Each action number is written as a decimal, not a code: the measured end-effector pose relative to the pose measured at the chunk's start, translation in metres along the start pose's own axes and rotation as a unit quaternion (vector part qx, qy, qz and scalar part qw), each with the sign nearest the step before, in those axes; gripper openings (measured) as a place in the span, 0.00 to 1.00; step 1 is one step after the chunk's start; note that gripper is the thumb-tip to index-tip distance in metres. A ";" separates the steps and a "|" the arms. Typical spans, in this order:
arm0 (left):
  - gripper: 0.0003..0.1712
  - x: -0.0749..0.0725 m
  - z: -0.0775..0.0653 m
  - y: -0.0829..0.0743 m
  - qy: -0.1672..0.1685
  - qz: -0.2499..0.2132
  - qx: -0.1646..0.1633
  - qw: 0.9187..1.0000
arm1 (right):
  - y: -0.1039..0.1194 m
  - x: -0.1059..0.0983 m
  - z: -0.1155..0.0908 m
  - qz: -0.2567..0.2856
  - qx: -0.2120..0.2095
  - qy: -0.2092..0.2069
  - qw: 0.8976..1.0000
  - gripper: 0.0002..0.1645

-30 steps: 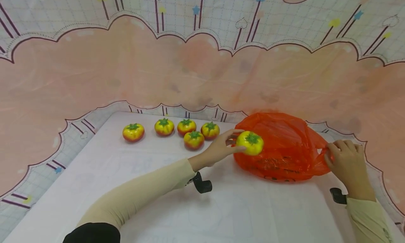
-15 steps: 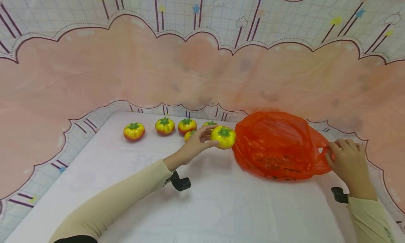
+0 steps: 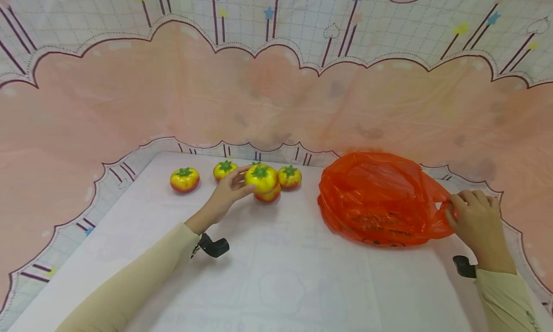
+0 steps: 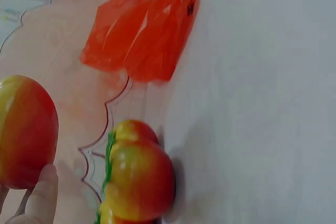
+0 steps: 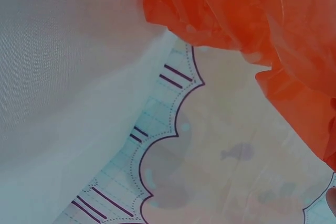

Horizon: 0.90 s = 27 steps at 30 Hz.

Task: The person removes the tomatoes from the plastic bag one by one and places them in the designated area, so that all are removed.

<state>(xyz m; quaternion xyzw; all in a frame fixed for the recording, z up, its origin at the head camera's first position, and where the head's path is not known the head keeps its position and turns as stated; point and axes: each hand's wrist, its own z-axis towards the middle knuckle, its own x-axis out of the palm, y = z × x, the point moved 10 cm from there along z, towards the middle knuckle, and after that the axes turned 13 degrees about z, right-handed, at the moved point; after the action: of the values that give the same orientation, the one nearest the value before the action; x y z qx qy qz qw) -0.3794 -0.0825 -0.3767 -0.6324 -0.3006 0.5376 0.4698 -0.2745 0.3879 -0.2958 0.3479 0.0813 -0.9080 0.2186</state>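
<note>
My left hand (image 3: 222, 197) holds a yellow-red tomato (image 3: 260, 178) with a green star-shaped top, raised above the table. In the left wrist view a finger lies along the lower side of this tomato (image 4: 29, 135). Behind and below it, a tomato (image 3: 269, 196) is partly covered, and one more is almost wholly hidden. Beside them stands another tomato (image 3: 290, 178). Over on the right, my right hand (image 3: 477, 226) grips the gathered handle end of a red plastic bag (image 3: 376, 197), which lies puffed up on the table. Only a fingertip shows in the right wrist view.
Further left on the white table (image 3: 276, 284) stand two more tomatoes, one at the far left (image 3: 185, 181) and one near my left fingers (image 3: 224, 170). A printed pink cloth (image 3: 242, 101) hangs behind the table's back edge.
My left hand has moved left with the tomato, away from the front of the red bag to over the other tomatoes. The right hand and the bag stay nearly still.
</note>
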 end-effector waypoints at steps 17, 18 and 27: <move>0.42 -0.055 -0.020 0.057 -0.038 0.018 -0.070 0.997 | 0.002 0.000 0.000 -0.004 0.014 0.008 1.000 0.13; 0.42 -0.056 -0.021 0.061 -0.038 0.016 -0.073 0.996 | 0.003 0.000 -0.001 -0.004 0.011 0.007 1.000 0.13; 0.40 -0.064 -0.027 0.086 -0.029 -0.004 -0.109 0.994 | 0.003 0.000 -0.002 -0.004 0.011 0.006 1.000 0.13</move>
<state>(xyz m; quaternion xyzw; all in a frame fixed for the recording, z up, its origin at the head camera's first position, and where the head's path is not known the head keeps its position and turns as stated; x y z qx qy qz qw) -0.3799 -0.1790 -0.4305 -0.6630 -0.3737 0.5175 0.3911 -0.2715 0.3857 -0.2972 0.3555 0.0737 -0.9076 0.2109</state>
